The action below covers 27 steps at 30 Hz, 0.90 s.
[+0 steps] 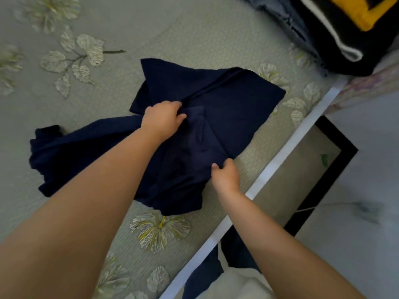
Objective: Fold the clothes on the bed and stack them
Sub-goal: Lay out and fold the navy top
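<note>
You are working on a navy garment (226,108) lying on the bed (172,35), near the bed's right edge, with its crumpled left part trailing toward the middle of the bed. Your left hand (163,117) is closing its grip on a bunched ridge of cloth near the garment's middle, fingers curled into the fabric. Your right hand (226,175) is pinching the near edge of the same garment, close to the white edging (278,156) that is running along the bed's side. Judging by this, you are in the middle of the first folds on this piece: the far right part is lying fairly flat, while the left part is still rumpled and unfolded. The next move is probably calling for you to draw the bunched cloth taut between both hands, lay it flat, and bring the loose left portion over the flat part, keeping the edges lined up. A stack (345,29) of dark clothes with a yellow patch is sitting at the bed's far right corner, well apart from the garment, and looks like the place to put it. No brand, label or readable writing is showing anywhere.
</note>
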Each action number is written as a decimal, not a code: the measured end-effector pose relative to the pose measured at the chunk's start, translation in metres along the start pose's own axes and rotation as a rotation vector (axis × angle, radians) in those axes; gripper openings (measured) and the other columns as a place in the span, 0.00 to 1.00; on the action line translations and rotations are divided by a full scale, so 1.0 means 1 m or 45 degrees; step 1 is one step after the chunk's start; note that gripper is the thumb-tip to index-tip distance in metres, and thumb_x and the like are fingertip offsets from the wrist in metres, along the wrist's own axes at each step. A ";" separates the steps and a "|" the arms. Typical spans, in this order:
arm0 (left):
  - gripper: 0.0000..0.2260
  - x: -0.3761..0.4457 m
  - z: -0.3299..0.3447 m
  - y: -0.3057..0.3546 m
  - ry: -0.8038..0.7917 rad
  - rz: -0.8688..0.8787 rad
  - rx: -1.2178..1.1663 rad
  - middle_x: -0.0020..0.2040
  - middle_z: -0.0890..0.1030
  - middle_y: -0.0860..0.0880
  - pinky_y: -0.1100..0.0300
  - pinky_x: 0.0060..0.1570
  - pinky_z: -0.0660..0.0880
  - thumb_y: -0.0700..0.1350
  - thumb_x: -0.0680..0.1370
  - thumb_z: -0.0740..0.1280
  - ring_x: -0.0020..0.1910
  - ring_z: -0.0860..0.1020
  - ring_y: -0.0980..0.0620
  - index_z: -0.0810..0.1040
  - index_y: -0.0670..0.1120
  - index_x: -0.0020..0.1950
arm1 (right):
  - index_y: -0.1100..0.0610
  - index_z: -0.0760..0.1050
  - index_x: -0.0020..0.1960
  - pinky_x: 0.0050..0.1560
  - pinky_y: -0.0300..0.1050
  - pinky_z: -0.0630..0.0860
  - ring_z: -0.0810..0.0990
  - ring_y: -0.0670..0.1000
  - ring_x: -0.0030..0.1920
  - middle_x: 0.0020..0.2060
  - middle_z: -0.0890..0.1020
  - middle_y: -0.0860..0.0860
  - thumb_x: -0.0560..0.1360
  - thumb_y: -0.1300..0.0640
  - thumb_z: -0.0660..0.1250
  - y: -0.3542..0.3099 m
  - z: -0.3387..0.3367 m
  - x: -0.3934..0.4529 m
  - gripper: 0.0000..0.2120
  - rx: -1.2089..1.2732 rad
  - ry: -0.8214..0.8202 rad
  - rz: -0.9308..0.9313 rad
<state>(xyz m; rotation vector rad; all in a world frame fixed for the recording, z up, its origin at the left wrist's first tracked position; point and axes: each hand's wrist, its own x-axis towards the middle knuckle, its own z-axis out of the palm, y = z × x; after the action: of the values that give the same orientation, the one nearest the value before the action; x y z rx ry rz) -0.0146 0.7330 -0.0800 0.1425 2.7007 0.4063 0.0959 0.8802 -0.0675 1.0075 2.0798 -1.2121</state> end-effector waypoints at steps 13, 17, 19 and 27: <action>0.11 -0.049 -0.146 0.053 0.540 -0.019 -0.490 0.46 0.77 0.38 0.54 0.42 0.64 0.42 0.80 0.56 0.47 0.75 0.39 0.74 0.36 0.50 | 0.64 0.75 0.47 0.40 0.46 0.65 0.75 0.58 0.44 0.44 0.77 0.58 0.74 0.67 0.60 -0.129 -0.139 -0.051 0.06 -0.822 0.640 -1.016; 0.11 -0.078 -0.242 0.072 0.981 -0.040 -0.478 0.45 0.77 0.37 0.56 0.39 0.61 0.42 0.80 0.56 0.45 0.75 0.38 0.74 0.36 0.50 | 0.70 0.76 0.40 0.31 0.50 0.71 0.76 0.63 0.34 0.37 0.76 0.65 0.64 0.78 0.64 -0.213 -0.192 -0.094 0.08 -0.560 0.774 -1.533; 0.11 -0.099 -0.294 0.081 1.173 -0.047 -0.432 0.46 0.78 0.36 0.54 0.40 0.63 0.43 0.80 0.57 0.46 0.75 0.38 0.74 0.36 0.50 | 0.72 0.75 0.37 0.30 0.52 0.74 0.76 0.63 0.32 0.36 0.75 0.66 0.62 0.80 0.65 -0.253 -0.214 -0.115 0.07 -0.475 0.782 -1.689; 0.12 -0.204 -0.473 0.109 1.732 -0.146 -0.007 0.50 0.74 0.34 0.50 0.42 0.65 0.43 0.81 0.55 0.48 0.73 0.35 0.72 0.36 0.51 | 0.66 0.79 0.43 0.38 0.45 0.59 0.77 0.62 0.47 0.43 0.81 0.65 0.73 0.65 0.61 -0.401 -0.267 -0.236 0.08 -0.177 0.522 -1.860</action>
<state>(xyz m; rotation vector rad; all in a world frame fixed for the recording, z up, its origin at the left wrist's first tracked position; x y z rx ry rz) -0.0159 0.6816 0.4438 -0.4699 3.9853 0.6202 -0.1092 0.9083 0.4278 -0.6374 3.2493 -1.4048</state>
